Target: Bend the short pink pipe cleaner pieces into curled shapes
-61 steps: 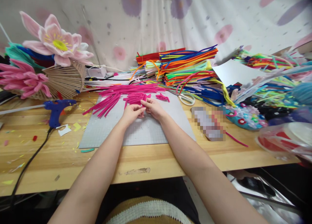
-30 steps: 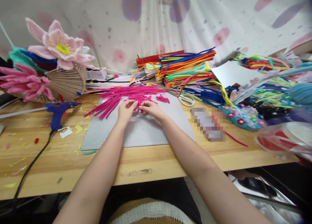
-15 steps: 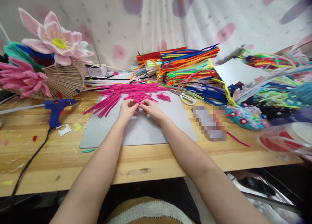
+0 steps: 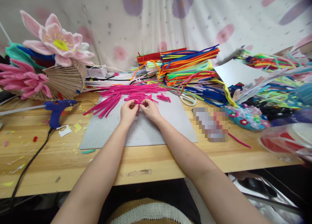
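Observation:
Over the grey cutting mat (image 4: 146,133), my left hand (image 4: 129,112) and my right hand (image 4: 149,109) meet fingertip to fingertip. Both are closed on a short magenta pipe cleaner (image 4: 137,101), pinched between thumbs and fingers; its exact shape is mostly covered by them. Just beyond the hands lies a spread of long magenta pipe cleaners (image 4: 109,104), some fanned to the left and others lying across the mat's far edge. A small bent magenta piece (image 4: 163,97) rests on the mat to the right of my right hand.
A blue glue gun (image 4: 55,113) stands at left with its cord, among scraps. White-handled scissors (image 4: 188,99) lie right of the mat, near a blurred-out object (image 4: 210,125). Bundled colourful pipe cleaners (image 4: 190,63) are stacked behind. Fuzzy pink flowers (image 4: 59,43) stand at far left.
Both hands stay at the same spot, fingers drawn slightly closer on the magenta pipe cleaner. My left wrist has turned a little; the other things have not moved.

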`<action>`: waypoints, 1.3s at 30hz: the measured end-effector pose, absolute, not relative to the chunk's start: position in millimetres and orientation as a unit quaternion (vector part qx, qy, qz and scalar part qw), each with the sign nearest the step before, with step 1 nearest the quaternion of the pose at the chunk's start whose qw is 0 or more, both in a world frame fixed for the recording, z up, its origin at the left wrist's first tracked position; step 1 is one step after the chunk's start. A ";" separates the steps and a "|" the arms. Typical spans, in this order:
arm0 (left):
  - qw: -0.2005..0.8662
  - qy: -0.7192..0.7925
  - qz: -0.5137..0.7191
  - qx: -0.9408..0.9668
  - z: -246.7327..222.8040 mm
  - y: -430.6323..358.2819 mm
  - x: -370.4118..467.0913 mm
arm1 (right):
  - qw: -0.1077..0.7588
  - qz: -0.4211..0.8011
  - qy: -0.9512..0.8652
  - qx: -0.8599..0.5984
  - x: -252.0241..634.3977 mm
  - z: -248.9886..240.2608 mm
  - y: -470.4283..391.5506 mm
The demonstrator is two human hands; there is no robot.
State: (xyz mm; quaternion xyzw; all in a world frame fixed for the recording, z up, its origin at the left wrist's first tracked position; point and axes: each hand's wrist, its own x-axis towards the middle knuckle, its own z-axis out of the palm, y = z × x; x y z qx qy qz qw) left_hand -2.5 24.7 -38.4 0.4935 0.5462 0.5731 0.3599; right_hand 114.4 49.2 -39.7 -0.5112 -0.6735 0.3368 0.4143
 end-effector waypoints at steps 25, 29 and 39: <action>0.468 0.549 0.569 0.394 -29.0 20.3 4.1 | 0.388 0.367 -0.667 -0.519 118.4 -42.8 50.8; 0.470 0.537 0.582 0.390 -26.9 19.3 4.5 | 0.396 0.423 -0.651 -0.490 118.5 -44.2 51.9; 0.400 0.588 0.575 0.404 -41.0 27.0 0.3 | 0.402 0.351 -0.668 -0.519 114.8 -41.4 46.3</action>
